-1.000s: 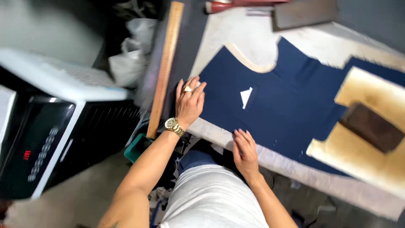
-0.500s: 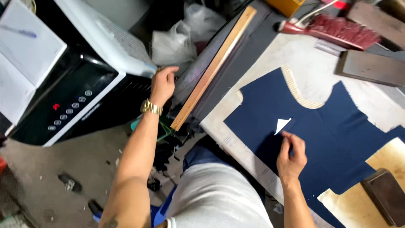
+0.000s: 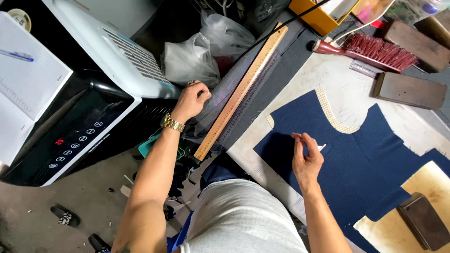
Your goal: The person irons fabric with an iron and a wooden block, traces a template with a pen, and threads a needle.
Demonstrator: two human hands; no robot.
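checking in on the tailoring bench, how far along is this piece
Done: the navy blue cut fabric panel lies flat on the table, neckline shaped. In hand: the right hand pinches white chalk; the left hand reaches beside the long wooden ruler. Left: no marked lines or stitching show.

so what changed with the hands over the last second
The left hand left the navy fabric and went out past the wooden ruler to the grey cloth at the table edge. The right hand moved up the fabric to the white chalk piece and now pinches it. The fabric and ruler did not visibly shift.
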